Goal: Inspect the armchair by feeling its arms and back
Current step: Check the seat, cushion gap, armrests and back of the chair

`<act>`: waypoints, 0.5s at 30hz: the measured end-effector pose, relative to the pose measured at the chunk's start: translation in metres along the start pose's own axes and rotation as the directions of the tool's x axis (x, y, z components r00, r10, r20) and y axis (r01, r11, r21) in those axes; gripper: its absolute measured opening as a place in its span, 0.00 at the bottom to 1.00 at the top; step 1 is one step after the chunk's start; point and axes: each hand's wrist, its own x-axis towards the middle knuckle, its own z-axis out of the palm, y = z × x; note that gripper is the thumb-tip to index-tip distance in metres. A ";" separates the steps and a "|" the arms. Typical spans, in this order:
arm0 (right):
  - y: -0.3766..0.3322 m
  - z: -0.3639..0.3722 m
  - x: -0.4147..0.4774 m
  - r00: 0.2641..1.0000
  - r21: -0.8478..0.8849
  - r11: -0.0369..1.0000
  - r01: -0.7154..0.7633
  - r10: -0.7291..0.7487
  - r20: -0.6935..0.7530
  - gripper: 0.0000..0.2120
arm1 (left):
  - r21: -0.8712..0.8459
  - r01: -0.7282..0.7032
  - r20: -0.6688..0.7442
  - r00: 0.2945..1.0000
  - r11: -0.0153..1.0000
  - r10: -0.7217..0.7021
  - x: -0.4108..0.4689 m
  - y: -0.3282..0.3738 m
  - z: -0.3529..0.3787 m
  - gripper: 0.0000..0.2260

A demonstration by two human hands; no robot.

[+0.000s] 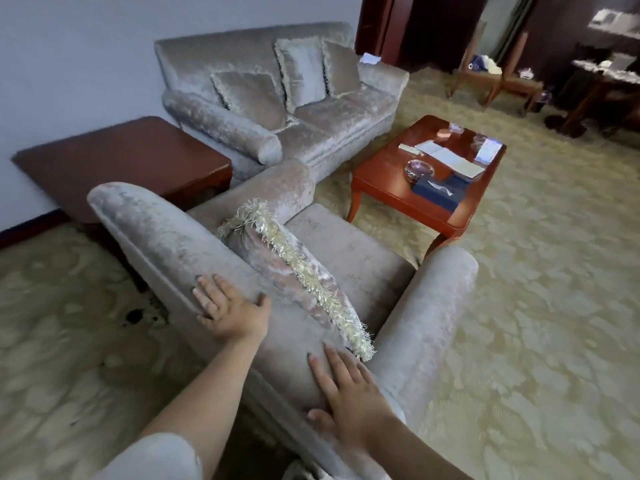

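A pale grey velvet armchair stands in front of me, seen from behind its back. My left hand lies flat on top of the backrest, fingers spread. Nearer to me, my right hand also rests flat on the backrest top with its fingers apart. A fringed cushion leans against the inside of the back. The right arm of the chair and the left arm of the chair are both untouched.
A matching sofa with several cushions stands beyond the armchair. A dark wooden side table sits at the left. A red-brown coffee table holding papers, an ashtray and a tissue box is on the right. Patterned carpet covers the floor.
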 end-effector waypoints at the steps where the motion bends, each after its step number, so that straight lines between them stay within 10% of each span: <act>1: 0.003 -0.001 0.003 1.000 0.004 1.000 0.025 -0.025 0.009 0.38 | -0.003 0.005 -0.024 1.000 1.000 -0.005 -0.001 0.001 0.002 0.43; 7: 0.026 -0.022 0.026 0.917 -0.218 0.934 0.282 -0.329 -0.225 0.38 | 0.049 0.025 -0.154 0.988 0.999 -0.017 0.004 0.001 0.017 0.37; 11: 0.033 -0.009 0.049 0.623 -0.230 0.761 0.606 -0.634 -0.458 0.09 | 0.011 0.028 -0.201 0.979 1.000 -0.026 0.009 -0.003 0.025 0.35; 15: 0.044 -0.007 0.061 0.437 -0.330 0.534 0.778 -0.839 -0.325 0.23 | -0.161 -0.013 -0.248 0.968 0.987 -0.027 0.006 -0.007 0.021 0.33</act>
